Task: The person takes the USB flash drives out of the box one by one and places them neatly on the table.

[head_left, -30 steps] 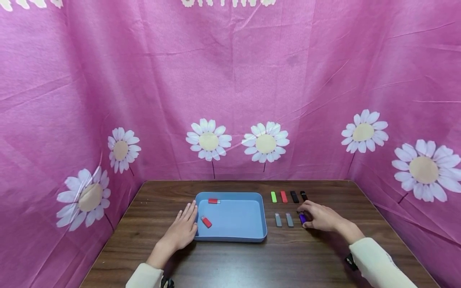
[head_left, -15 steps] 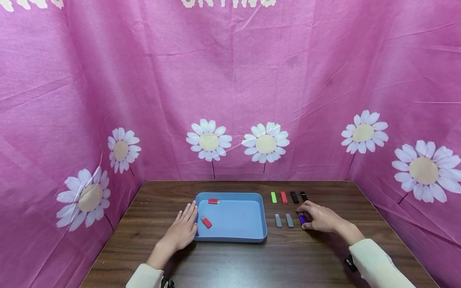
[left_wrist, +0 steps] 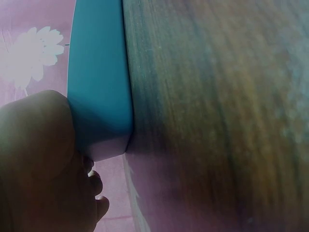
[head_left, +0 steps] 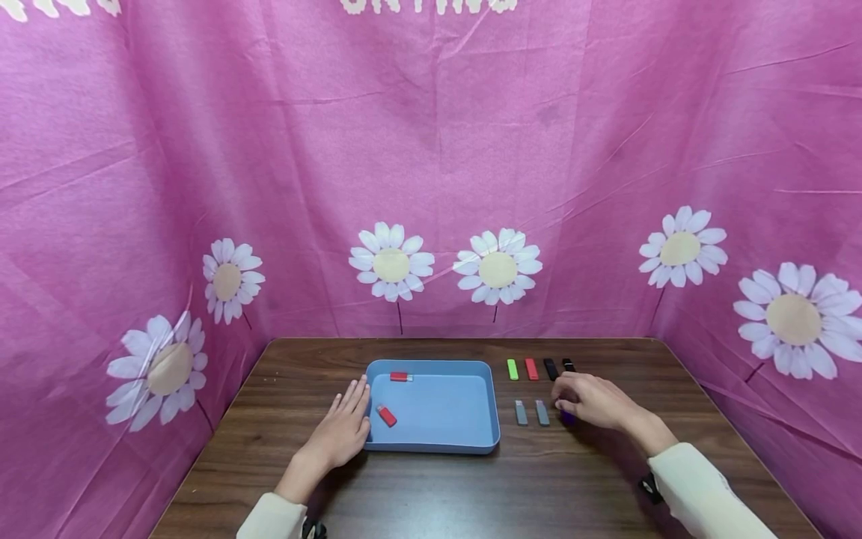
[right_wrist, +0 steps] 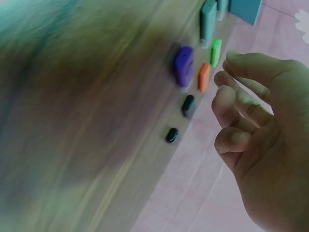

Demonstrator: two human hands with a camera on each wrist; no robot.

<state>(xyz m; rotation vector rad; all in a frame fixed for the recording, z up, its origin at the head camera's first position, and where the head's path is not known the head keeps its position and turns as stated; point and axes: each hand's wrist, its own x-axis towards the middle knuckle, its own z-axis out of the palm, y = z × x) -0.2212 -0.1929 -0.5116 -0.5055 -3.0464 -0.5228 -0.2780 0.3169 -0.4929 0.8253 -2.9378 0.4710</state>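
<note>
My left hand (head_left: 338, 430) rests on the table against the left wall of a blue tray (head_left: 431, 448), its fingers straight. In the left wrist view the thumb lies at the tray's outer wall. Two red USB sticks (head_left: 387, 416) lie inside the tray. My right hand (head_left: 592, 403) hovers over a purple USB stick (right_wrist: 184, 66), partly covering it in the head view. From the right wrist, its fingers appear loosely bent and apart from the stick, with nothing between them. Left of the purple stick are two grey USB sticks (head_left: 542, 413), side by side.
Behind the grey sticks a row holds a green stick (head_left: 512, 369), a red stick (head_left: 531, 368) and two black sticks (head_left: 551, 368). A brown wooden table (head_left: 438, 494) bears everything. Pink cloth (head_left: 431, 150) with daisies hangs around its back and sides.
My right hand has let go of the purple stick and lifted slightly off it; the stick stays on the table beside the grey ones. The left hand and tray have not moved.
</note>
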